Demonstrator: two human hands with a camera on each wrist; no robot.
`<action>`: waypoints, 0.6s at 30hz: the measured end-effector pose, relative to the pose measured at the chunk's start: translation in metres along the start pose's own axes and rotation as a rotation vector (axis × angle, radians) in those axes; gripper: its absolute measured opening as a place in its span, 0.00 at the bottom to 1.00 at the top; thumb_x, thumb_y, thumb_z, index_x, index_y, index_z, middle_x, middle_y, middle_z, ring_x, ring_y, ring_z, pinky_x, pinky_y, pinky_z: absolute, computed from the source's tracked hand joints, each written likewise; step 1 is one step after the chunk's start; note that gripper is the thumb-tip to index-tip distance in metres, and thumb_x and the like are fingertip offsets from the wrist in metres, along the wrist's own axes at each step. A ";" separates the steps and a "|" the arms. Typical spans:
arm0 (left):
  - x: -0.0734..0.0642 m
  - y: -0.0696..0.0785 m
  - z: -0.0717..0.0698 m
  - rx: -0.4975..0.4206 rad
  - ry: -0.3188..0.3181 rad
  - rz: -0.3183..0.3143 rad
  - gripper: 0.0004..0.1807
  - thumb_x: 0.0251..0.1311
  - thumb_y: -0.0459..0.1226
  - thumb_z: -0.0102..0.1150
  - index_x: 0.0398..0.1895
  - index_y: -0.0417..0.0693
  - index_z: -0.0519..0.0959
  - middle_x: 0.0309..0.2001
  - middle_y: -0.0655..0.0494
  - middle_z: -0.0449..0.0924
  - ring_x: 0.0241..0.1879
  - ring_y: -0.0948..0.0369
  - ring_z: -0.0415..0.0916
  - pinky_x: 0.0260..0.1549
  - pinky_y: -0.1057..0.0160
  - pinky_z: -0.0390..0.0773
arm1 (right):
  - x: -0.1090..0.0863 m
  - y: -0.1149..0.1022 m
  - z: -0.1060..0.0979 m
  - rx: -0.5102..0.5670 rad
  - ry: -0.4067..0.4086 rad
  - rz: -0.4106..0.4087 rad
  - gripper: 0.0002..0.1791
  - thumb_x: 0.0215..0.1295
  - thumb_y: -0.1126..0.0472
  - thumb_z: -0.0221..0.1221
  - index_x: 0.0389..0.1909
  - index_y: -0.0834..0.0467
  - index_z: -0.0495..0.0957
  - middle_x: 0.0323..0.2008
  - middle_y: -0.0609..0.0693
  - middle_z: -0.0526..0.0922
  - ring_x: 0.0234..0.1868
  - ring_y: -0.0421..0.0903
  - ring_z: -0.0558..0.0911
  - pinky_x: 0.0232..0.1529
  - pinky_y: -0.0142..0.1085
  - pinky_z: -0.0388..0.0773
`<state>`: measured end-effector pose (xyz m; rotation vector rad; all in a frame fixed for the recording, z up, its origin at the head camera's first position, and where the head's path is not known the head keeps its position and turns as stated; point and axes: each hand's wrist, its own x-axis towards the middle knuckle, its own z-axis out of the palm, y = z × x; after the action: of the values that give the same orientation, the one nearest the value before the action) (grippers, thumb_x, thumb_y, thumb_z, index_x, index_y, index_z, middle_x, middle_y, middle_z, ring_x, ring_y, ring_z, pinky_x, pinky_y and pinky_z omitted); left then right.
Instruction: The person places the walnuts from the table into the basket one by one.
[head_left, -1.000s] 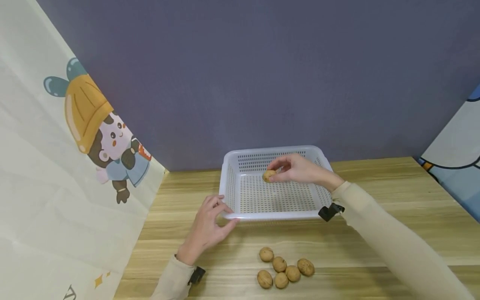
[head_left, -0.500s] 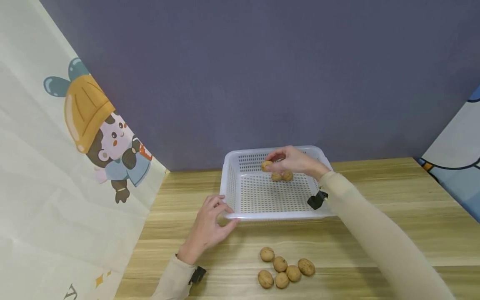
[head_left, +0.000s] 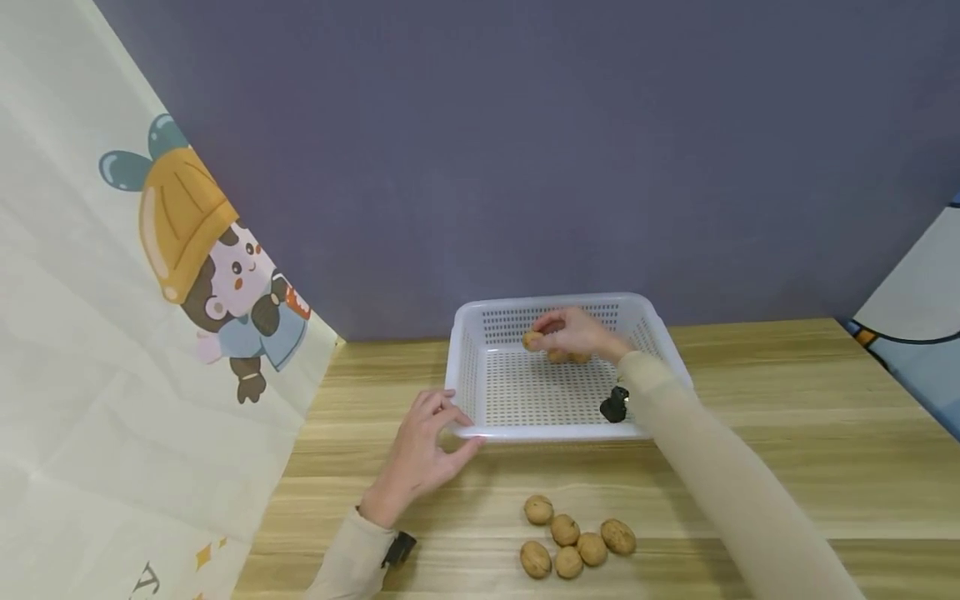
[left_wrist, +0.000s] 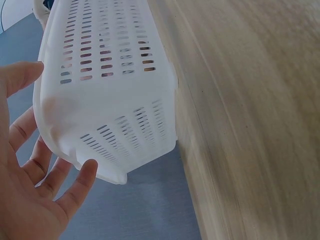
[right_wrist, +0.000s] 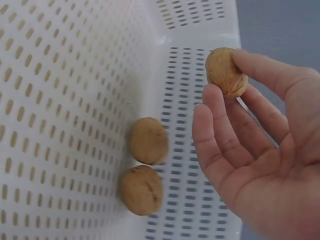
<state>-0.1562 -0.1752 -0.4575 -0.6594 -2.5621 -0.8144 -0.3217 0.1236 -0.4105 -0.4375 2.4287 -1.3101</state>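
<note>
My right hand (head_left: 576, 332) is inside the white plastic basket (head_left: 570, 432), toward its back wall. It pinches a walnut (right_wrist: 225, 72) between thumb and fingertips, over the basket's interior in the right wrist view. Two more walnuts (right_wrist: 149, 141) lie side by side on the basket floor; in the head view the hand partly covers them. My left hand (head_left: 417, 454) holds the basket's front left corner. In the left wrist view its thumb lies at one side of the rim, the other fingers (left_wrist: 80, 187) at the adjoining side.
Several loose walnuts (head_left: 567, 531) lie grouped on the wood-grain table (head_left: 420, 542) in front of the basket. A dark blue-grey panel (head_left: 525, 167) rises behind it. A white sheet with a cartoon figure (head_left: 225, 258) borders the left side.
The right hand, still pinching its walnut, has shifted left and back within the basket. Two walnuts on the basket floor, not visible a second ago, show beneath it. The left hand stays on the corner.
</note>
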 end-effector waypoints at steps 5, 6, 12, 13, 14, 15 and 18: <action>0.001 0.000 0.000 0.005 0.001 0.007 0.14 0.53 0.47 0.79 0.35 0.53 0.85 0.57 0.46 0.86 0.66 0.48 0.76 0.67 0.39 0.79 | 0.007 0.009 0.006 -0.008 -0.015 0.001 0.22 0.70 0.54 0.70 0.60 0.61 0.82 0.52 0.61 0.89 0.38 0.54 0.83 0.35 0.43 0.81; 0.001 0.000 0.000 0.004 0.001 0.009 0.14 0.53 0.47 0.79 0.35 0.53 0.85 0.56 0.46 0.86 0.66 0.48 0.76 0.67 0.40 0.79 | 0.007 0.011 0.007 -0.014 -0.012 0.000 0.23 0.70 0.55 0.69 0.60 0.62 0.82 0.52 0.60 0.89 0.38 0.53 0.83 0.37 0.43 0.82; 0.002 -0.001 0.000 0.005 0.001 0.012 0.14 0.53 0.47 0.79 0.35 0.52 0.85 0.55 0.47 0.85 0.67 0.48 0.75 0.69 0.40 0.77 | 0.013 0.019 0.008 -0.065 0.005 -0.015 0.24 0.71 0.55 0.69 0.61 0.63 0.82 0.52 0.61 0.89 0.38 0.56 0.84 0.40 0.50 0.83; 0.002 -0.001 0.000 0.005 -0.001 0.010 0.14 0.53 0.47 0.79 0.35 0.52 0.85 0.55 0.47 0.85 0.67 0.48 0.75 0.69 0.40 0.77 | 0.015 0.020 0.008 -0.083 0.005 -0.023 0.23 0.71 0.54 0.69 0.61 0.63 0.82 0.52 0.61 0.89 0.38 0.58 0.84 0.41 0.51 0.84; 0.002 -0.001 0.000 0.006 -0.004 0.007 0.14 0.53 0.47 0.79 0.36 0.52 0.85 0.55 0.47 0.85 0.67 0.48 0.75 0.70 0.40 0.77 | 0.016 0.021 0.009 -0.105 0.004 -0.031 0.23 0.71 0.54 0.68 0.60 0.63 0.83 0.52 0.61 0.89 0.38 0.58 0.85 0.43 0.52 0.85; 0.002 -0.001 0.000 0.006 -0.008 0.003 0.14 0.53 0.48 0.79 0.36 0.53 0.85 0.55 0.47 0.85 0.67 0.49 0.75 0.70 0.40 0.77 | 0.018 0.023 0.010 -0.123 0.001 -0.037 0.23 0.71 0.54 0.68 0.60 0.63 0.83 0.52 0.61 0.89 0.38 0.58 0.85 0.43 0.51 0.86; 0.001 0.000 0.000 -0.004 -0.013 -0.005 0.14 0.53 0.47 0.80 0.36 0.53 0.85 0.54 0.48 0.85 0.68 0.49 0.75 0.70 0.40 0.77 | 0.022 0.027 0.014 -0.162 -0.018 -0.040 0.22 0.71 0.55 0.68 0.59 0.65 0.83 0.50 0.61 0.90 0.34 0.54 0.86 0.39 0.46 0.87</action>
<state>-0.1574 -0.1750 -0.4575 -0.6619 -2.5750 -0.8191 -0.3376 0.1181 -0.4435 -0.5407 2.5341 -1.1237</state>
